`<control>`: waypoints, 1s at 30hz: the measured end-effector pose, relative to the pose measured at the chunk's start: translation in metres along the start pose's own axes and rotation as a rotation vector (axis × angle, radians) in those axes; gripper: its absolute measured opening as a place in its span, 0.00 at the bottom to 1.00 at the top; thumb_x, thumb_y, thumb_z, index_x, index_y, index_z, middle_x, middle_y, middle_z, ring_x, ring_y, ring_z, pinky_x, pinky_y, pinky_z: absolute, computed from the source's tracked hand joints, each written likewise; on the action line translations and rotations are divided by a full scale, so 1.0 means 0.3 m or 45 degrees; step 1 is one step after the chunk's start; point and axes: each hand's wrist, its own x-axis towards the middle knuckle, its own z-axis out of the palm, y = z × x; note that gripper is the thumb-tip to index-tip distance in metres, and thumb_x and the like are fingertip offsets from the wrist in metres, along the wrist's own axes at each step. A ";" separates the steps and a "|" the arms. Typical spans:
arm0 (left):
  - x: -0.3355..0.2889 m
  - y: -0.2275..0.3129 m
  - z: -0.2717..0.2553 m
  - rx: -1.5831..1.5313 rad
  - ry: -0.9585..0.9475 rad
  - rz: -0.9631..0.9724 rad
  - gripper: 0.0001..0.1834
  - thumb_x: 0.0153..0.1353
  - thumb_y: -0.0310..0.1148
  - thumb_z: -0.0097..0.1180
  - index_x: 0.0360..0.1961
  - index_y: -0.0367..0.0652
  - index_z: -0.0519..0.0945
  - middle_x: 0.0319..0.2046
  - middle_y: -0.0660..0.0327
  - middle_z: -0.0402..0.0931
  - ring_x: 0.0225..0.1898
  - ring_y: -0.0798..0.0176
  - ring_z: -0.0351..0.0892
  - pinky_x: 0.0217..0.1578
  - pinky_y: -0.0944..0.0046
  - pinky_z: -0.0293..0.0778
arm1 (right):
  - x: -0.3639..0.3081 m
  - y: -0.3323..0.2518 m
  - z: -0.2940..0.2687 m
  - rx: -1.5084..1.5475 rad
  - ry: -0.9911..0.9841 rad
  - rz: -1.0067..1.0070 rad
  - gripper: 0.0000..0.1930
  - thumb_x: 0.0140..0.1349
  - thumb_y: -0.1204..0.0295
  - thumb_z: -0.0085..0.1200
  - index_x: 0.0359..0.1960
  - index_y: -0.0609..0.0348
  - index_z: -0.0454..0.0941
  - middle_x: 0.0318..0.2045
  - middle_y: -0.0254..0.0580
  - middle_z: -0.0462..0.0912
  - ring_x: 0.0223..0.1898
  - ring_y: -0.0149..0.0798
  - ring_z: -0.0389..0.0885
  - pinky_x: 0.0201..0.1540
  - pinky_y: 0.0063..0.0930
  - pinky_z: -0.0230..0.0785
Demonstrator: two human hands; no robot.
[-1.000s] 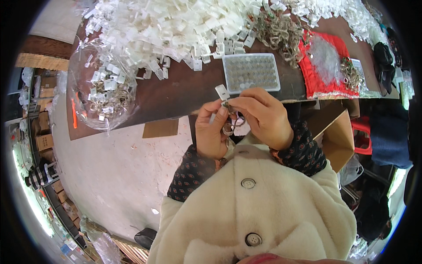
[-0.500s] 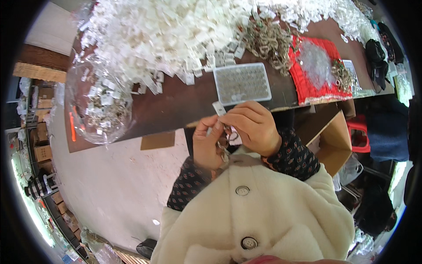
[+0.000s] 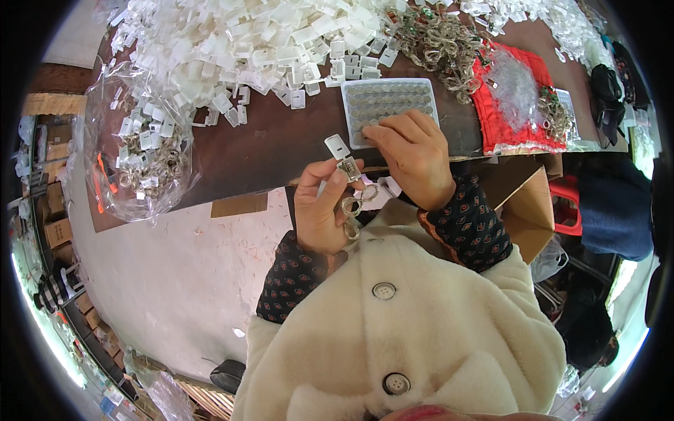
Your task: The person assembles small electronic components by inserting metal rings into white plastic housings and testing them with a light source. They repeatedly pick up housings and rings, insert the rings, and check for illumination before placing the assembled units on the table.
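Small white plastic case (image 3: 340,150) with a coiled wire string (image 3: 354,208) hanging off it sits pinched in your left hand (image 3: 319,210), held up just near of the desk (image 3: 267,140) edge. The case's long axis runs up-left to down-right, open end tilted toward the far side, and the wire loops dangle toward your coat (image 3: 407,323).

Your right hand (image 3: 414,158) is just right of the case and slightly farther out, fingers curled down on the near edge of the clear tray of coin cells (image 3: 390,105). You can't tell whether a cell is actually between the fingertips; they're hidden from above. The hands are close, not touching.

Key relation: the tray lies far-right of the held case, and the right hand is the one on it. The left hand is closed around the case and wire and isn't free. The case's mouth points roughly toward the tray side.

Further out: a big heap of white plastic cases (image 3: 246,42) across the far desk, a clear bag of finished pieces (image 3: 144,151) on the left, a pile of coiled wire strings (image 3: 439,42) far of the tray, a red tray (image 3: 516,98) on the right, and a cardboard box (image 3: 526,210) below the desk edge on the right.
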 end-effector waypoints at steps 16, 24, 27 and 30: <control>-0.054 -0.007 -0.004 -0.275 -0.090 -0.074 0.08 0.67 0.27 0.56 0.46 0.43 0.76 0.38 0.57 0.81 0.33 0.67 0.81 0.26 0.74 0.77 | -0.012 -0.147 -0.069 0.592 -0.052 0.141 0.10 0.51 0.79 0.64 0.35 0.60 0.81 0.32 0.40 0.82 0.34 0.46 0.81 0.36 0.36 0.73; -0.074 0.004 -0.002 -0.373 -0.239 -0.147 0.06 0.67 0.27 0.56 0.44 0.42 0.77 0.37 0.57 0.81 0.32 0.68 0.81 0.27 0.73 0.78 | -0.045 -0.178 -0.103 0.860 -0.025 0.355 0.13 0.61 0.75 0.60 0.47 0.65 0.81 0.39 0.42 0.82 0.36 0.37 0.81 0.40 0.28 0.74; -0.087 0.000 0.014 -0.360 -0.242 -0.219 0.07 0.67 0.27 0.55 0.45 0.41 0.77 0.37 0.55 0.82 0.30 0.68 0.81 0.26 0.74 0.78 | -0.028 -0.165 -0.103 1.503 -0.324 0.978 0.13 0.70 0.72 0.52 0.52 0.68 0.77 0.37 0.35 0.82 0.34 0.24 0.77 0.37 0.21 0.72; -0.099 -0.003 0.032 -0.406 -0.279 -0.230 0.08 0.68 0.29 0.54 0.45 0.38 0.77 0.39 0.52 0.82 0.32 0.69 0.81 0.28 0.74 0.78 | -0.025 -0.162 -0.106 1.723 -0.327 1.127 0.09 0.67 0.74 0.56 0.44 0.68 0.79 0.32 0.37 0.83 0.31 0.25 0.79 0.37 0.20 0.73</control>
